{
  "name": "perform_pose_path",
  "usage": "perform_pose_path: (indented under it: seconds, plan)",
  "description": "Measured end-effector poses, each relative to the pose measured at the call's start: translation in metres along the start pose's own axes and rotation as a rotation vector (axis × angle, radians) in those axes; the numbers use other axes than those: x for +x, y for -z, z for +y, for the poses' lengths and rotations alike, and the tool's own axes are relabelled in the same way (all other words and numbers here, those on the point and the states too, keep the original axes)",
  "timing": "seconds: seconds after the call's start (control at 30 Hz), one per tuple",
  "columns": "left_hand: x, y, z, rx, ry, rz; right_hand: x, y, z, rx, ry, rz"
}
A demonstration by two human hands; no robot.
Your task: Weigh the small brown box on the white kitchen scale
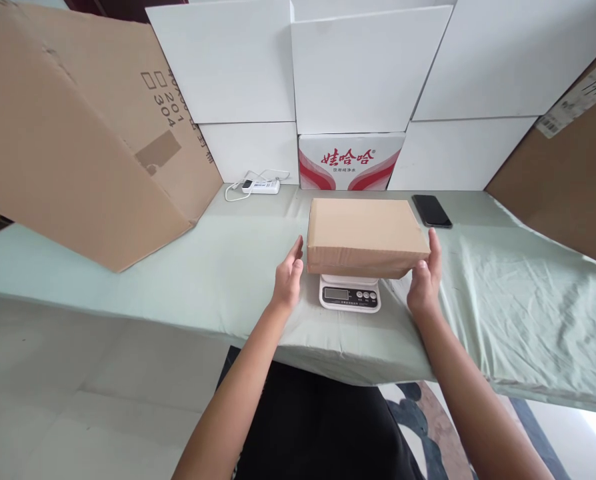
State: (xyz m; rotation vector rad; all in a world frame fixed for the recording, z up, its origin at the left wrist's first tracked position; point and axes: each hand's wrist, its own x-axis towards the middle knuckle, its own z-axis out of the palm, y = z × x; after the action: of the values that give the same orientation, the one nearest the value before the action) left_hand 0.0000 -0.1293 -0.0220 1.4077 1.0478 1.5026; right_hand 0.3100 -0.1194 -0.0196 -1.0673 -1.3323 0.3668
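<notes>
A closed brown cardboard box is being rested on a small white kitchen scale at the middle of the table, which is being covered by a pale green cloth. The box is being flanked by both hands: the left hand is being held at its 9 o'clock side, fingers apart and seemingly just clear of the cardboard, while the right hand is being pressed lightly against its 3 o'clock corner, fingers spread and not clamped. Most of the scale is being overhung by the box, with only the display strip being left visible at 6 o'clock. The box could be tipped off, since the platform beneath is much narrower; the reading could also be falsified by the touching right hand. A black phone is being left at 1 o'clock, a white power strip at 10 o'clock.
</notes>
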Motion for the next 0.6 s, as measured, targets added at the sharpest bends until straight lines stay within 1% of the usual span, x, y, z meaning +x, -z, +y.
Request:
perform_pose_path:
  seconds: [0.03,0.17,0.23,0.3,0.37,0.43,0.47,0.53,0.6]
  plan:
    - [0.000,0.000,0.000,-0.003,0.003,-0.004,0.000,0.000,-0.001,-0.005,0.003,-0.003]
    - [-0.003,-0.002,0.005,0.036,-0.010,-0.083,-0.004,-0.002,-0.007,-0.029,0.022,-0.016]
    - [-0.002,-0.002,0.012,0.048,-0.035,-0.098,-0.003,-0.003,-0.012,-0.022,0.025,-0.027]
    - [0.005,-0.001,0.022,0.028,-0.078,-0.101,0.005,-0.003,-0.017,0.018,0.036,-0.039]
    - [0.022,0.000,0.033,0.003,-0.126,-0.110,0.023,-0.006,-0.022,0.079,0.071,-0.041]
    - [0.047,-0.001,0.039,-0.002,-0.151,-0.114,0.049,-0.013,-0.022,0.117,0.125,-0.029]
    - [0.062,-0.003,0.038,0.003,-0.151,-0.108,0.063,-0.019,-0.019,0.113,0.154,-0.022]
    - [0.088,-0.009,0.029,-0.022,-0.126,-0.079,0.087,-0.034,-0.006,0.078,0.189,-0.009]
    - [0.105,-0.017,0.011,-0.056,-0.075,-0.039,0.100,-0.049,0.015,0.064,0.170,-0.007]
